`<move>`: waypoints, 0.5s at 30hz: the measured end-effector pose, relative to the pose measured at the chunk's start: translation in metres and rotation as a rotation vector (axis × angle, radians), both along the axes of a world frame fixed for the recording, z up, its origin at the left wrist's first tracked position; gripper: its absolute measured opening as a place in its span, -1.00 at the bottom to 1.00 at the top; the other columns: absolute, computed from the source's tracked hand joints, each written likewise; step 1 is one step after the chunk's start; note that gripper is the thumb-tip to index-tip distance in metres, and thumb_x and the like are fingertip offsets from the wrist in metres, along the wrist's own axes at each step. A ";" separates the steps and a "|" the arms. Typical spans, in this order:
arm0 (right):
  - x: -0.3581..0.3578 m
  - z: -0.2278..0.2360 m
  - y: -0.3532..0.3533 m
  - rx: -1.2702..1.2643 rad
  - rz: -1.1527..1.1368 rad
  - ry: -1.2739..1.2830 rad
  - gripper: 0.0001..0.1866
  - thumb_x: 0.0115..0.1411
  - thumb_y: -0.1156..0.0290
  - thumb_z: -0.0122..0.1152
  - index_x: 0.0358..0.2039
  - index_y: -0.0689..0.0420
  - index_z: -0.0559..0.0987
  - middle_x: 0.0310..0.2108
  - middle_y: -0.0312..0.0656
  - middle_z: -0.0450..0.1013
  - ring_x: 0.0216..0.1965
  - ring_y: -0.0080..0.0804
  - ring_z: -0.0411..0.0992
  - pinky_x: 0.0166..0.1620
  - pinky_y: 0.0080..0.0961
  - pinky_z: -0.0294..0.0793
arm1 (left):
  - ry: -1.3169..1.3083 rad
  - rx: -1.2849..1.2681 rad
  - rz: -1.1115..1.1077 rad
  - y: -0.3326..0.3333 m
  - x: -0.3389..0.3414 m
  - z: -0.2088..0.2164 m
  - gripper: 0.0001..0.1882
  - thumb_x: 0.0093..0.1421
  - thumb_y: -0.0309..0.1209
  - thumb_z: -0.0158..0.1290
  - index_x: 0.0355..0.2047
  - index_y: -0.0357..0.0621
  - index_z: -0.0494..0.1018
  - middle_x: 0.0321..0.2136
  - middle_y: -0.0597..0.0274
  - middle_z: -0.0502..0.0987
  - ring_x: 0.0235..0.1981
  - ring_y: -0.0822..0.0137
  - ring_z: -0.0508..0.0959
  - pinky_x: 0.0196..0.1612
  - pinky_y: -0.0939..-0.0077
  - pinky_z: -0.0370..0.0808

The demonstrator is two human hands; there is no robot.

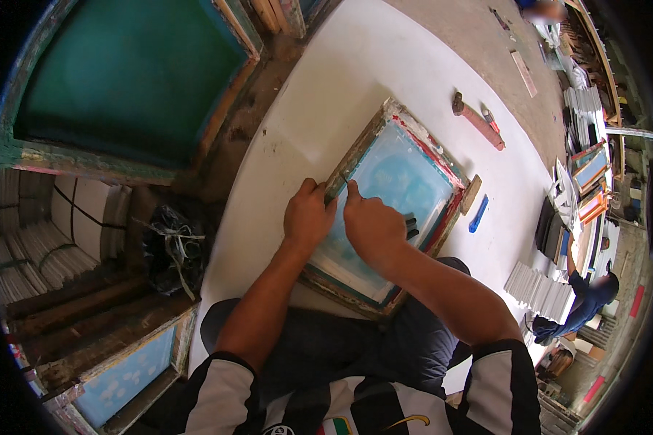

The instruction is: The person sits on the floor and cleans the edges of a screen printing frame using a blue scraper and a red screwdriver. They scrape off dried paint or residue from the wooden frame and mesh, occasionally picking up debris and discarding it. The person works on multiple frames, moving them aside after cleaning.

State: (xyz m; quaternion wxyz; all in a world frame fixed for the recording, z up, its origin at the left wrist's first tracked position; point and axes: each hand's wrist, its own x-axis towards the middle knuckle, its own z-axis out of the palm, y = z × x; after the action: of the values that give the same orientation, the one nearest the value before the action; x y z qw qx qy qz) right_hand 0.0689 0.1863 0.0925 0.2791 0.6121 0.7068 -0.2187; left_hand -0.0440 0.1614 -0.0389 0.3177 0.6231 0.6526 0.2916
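A wooden-framed printing screen [429, 147] with pale blue mesh and paint-stained edges lies tilted in front of me, its near end by my lap. At its left rail is my left hand [310, 217], fingers closed over the wood. Above the mesh, my right hand [375, 228] reaches with the index finger to the inside edge of that rail. Its other fingers are curled round a dark tool [411, 225]. Only the tool's blunt end sticks out behind the hand, so its kind is hidden.
The screen rests on a large white board [297, 109]. A hammer [477, 122], a small brush [490, 119], a blue cutter [478, 214] and a wood scrap [471, 194] lie right of it. A green screen [123, 80] stands at left. A person [584, 308] works far right.
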 end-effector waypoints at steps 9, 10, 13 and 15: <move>0.050 -0.050 -0.009 0.112 -0.170 0.446 -0.42 0.40 0.40 -0.04 0.43 -0.03 0.27 -0.23 0.31 0.58 -0.18 0.13 0.64 -0.15 0.10 0.63 | -0.013 -0.094 0.009 -0.002 0.003 0.001 -0.65 0.19 -0.27 0.26 -0.11 -0.27 0.64 -0.23 -0.03 0.55 -0.26 -0.09 0.64 -0.16 0.06 0.59; 0.043 -0.045 -0.012 0.097 -0.132 0.311 -0.40 0.39 0.40 -0.03 0.45 -0.03 0.25 -0.24 0.30 0.58 -0.19 0.15 0.63 -0.15 0.10 0.62 | -0.007 -0.091 0.014 -0.002 0.002 0.001 -0.65 0.19 -0.26 0.26 -0.11 -0.26 0.64 -0.23 -0.02 0.55 -0.27 -0.09 0.64 -0.17 0.06 0.59; 0.022 -0.029 -0.018 0.072 -0.061 0.046 -0.33 0.37 0.40 -0.01 0.48 -0.04 0.17 -0.26 0.26 0.56 -0.22 0.20 0.63 -0.16 0.12 0.61 | -0.003 -0.123 0.023 -0.003 -0.001 0.001 -0.64 0.19 -0.24 0.26 -0.09 -0.20 0.65 -0.24 0.02 0.55 -0.27 -0.07 0.65 -0.18 0.06 0.59; 0.020 -0.029 -0.018 0.082 -0.073 0.046 -0.29 0.35 0.42 0.00 0.50 -0.06 0.13 -0.27 0.24 0.55 -0.25 0.21 0.62 -0.19 0.12 0.61 | -0.003 -0.118 0.031 -0.002 -0.001 0.003 -0.64 0.18 -0.23 0.27 -0.09 -0.16 0.65 -0.24 0.04 0.56 -0.27 -0.06 0.65 -0.18 0.07 0.59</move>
State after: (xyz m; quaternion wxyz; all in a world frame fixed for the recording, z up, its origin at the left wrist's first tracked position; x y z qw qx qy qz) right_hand 0.0888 0.1682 0.0636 0.2292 0.6432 0.6987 -0.2135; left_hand -0.0453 0.1593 -0.0358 0.3504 0.5928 0.6776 0.2583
